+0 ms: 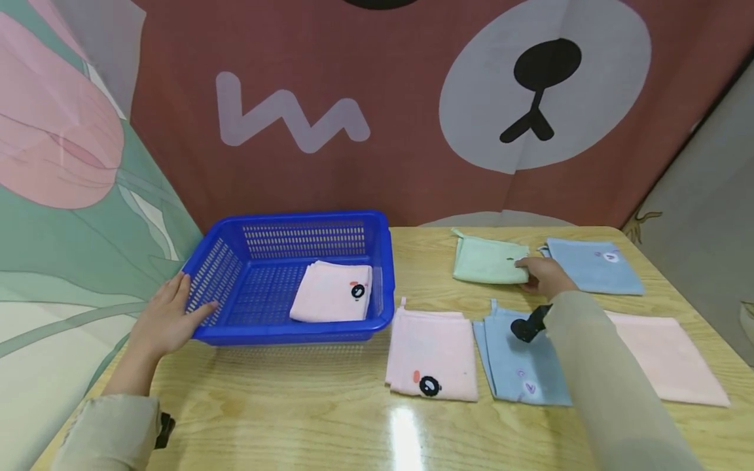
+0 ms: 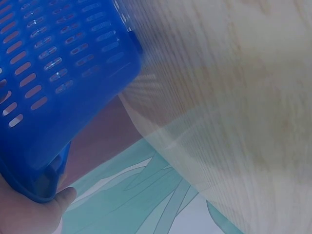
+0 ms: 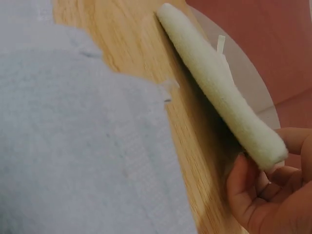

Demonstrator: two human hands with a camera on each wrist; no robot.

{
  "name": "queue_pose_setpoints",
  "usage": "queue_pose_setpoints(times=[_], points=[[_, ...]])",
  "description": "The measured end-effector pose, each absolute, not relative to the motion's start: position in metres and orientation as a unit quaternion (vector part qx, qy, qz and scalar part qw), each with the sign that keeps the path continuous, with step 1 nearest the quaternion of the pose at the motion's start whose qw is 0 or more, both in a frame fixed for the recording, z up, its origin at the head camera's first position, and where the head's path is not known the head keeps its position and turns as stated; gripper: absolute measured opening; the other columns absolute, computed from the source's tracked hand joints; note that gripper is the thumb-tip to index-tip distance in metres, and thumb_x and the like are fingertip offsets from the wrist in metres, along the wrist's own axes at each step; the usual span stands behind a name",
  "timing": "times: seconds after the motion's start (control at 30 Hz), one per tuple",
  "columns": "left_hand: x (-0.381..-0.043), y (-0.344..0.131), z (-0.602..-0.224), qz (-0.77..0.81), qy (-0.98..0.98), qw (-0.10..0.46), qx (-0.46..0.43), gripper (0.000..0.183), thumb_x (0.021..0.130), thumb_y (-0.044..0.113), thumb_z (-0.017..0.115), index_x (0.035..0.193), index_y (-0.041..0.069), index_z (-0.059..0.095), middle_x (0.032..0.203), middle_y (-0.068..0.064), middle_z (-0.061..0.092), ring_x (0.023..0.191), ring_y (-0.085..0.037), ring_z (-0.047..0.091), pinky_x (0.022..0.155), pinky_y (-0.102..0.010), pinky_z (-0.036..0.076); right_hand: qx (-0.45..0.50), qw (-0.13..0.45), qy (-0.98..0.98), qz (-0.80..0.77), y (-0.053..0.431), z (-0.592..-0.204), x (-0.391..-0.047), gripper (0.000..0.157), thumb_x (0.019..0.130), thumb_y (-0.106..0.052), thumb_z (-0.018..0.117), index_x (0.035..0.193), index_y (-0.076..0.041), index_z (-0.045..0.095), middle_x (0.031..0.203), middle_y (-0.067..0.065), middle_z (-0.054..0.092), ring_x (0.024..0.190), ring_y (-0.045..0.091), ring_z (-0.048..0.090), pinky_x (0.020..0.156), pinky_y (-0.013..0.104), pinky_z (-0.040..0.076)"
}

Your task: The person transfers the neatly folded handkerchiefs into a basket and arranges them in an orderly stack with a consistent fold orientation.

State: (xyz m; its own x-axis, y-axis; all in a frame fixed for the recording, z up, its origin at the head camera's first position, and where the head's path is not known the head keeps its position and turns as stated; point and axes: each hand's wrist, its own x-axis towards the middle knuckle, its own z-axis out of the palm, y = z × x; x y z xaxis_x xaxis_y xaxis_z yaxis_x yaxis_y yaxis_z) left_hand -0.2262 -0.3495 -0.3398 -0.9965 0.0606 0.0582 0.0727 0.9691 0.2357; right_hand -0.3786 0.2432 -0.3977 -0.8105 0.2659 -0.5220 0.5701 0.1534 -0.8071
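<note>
My right hand (image 1: 548,276) pinches the right end of a folded pale green towel (image 1: 485,260) at the back of the table. In the right wrist view, thumb and fingers hold the folded edge of the green towel (image 3: 219,92), which is tilted with its near side off the wood. At the left, my left hand (image 1: 167,317) holds the rim of a blue plastic basket (image 1: 318,333), thumb over the inner side and fingers along the outside. A folded pink towel (image 1: 330,294) with an embroidered eye lies inside the basket.
On the table (image 1: 283,405) lie a pink towel (image 1: 432,340), a blue towel (image 1: 509,353) under my right forearm, another pink towel (image 1: 671,356) and a blue towel (image 1: 607,271) at the back right. A printed curtain (image 1: 400,183) hangs behind the table.
</note>
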Motion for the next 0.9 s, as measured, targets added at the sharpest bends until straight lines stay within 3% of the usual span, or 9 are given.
queue_pose_setpoints(times=[0.33, 0.43, 0.57, 0.73, 0.9], points=[[-0.227, -0.350, -0.341, -0.116, -0.992, 0.026, -0.033, 0.080, 0.090, 0.046, 0.030, 0.130, -0.017, 0.003, 0.133, -0.037, 0.004, 0.120, -0.050, 0.003, 0.094, -0.059, 0.010, 0.260, 0.132, 0.736, -0.611, 0.243, -0.399, -0.380, 0.048, 0.087, -0.008, 0.046, 0.130, 0.004, 0.029, 0.102, 0.011, 0.043, 0.064, 0.011, 0.051, 0.065, 0.027, 0.050], [-0.226, -0.350, -0.341, -0.117, -0.992, 0.028, -0.033, 0.080, 0.090, 0.046, 0.030, 0.130, -0.017, 0.003, 0.133, -0.037, 0.004, 0.120, -0.051, 0.003, 0.094, -0.059, 0.010, 0.240, 0.139, 0.733, -0.621, 0.243, -0.397, -0.376, 0.046, 0.088, -0.007, 0.043, 0.130, 0.006, 0.027, 0.095, 0.011, 0.045, 0.059, 0.011, 0.051, 0.061, 0.026, 0.050], [-0.226, -0.350, -0.340, -0.119, -0.992, 0.032, -0.032, 0.080, 0.090, 0.046, 0.031, 0.130, -0.017, 0.003, 0.133, -0.037, 0.004, 0.120, -0.050, 0.003, 0.094, -0.060, 0.010, 0.222, 0.126, 0.733, -0.630, 0.243, -0.393, -0.370, 0.043, 0.089, -0.005, 0.040, 0.129, 0.004, 0.026, 0.094, 0.010, 0.043, 0.059, 0.012, 0.049, 0.057, 0.028, 0.049], [-0.226, -0.350, -0.339, -0.121, -0.992, 0.029, -0.030, 0.080, 0.090, 0.046, 0.031, 0.130, -0.017, 0.003, 0.133, -0.037, 0.004, 0.120, -0.050, 0.002, 0.094, -0.060, 0.010, 0.221, 0.107, 0.750, -0.614, 0.242, -0.393, -0.368, 0.049, 0.090, -0.007, 0.039, 0.136, -0.004, 0.023, 0.109, 0.013, 0.040, 0.064, 0.013, 0.049, 0.059, 0.028, 0.049], [-0.226, -0.349, -0.340, -0.119, -0.992, 0.027, -0.033, 0.080, 0.089, 0.047, 0.031, 0.130, -0.017, 0.003, 0.133, -0.037, 0.004, 0.120, -0.051, 0.003, 0.094, -0.060, 0.010, 0.216, 0.097, 0.750, -0.618, 0.242, -0.392, -0.363, 0.051, 0.090, -0.007, 0.040, 0.137, -0.006, 0.022, 0.107, 0.013, 0.041, 0.062, 0.011, 0.051, 0.059, 0.027, 0.050]])
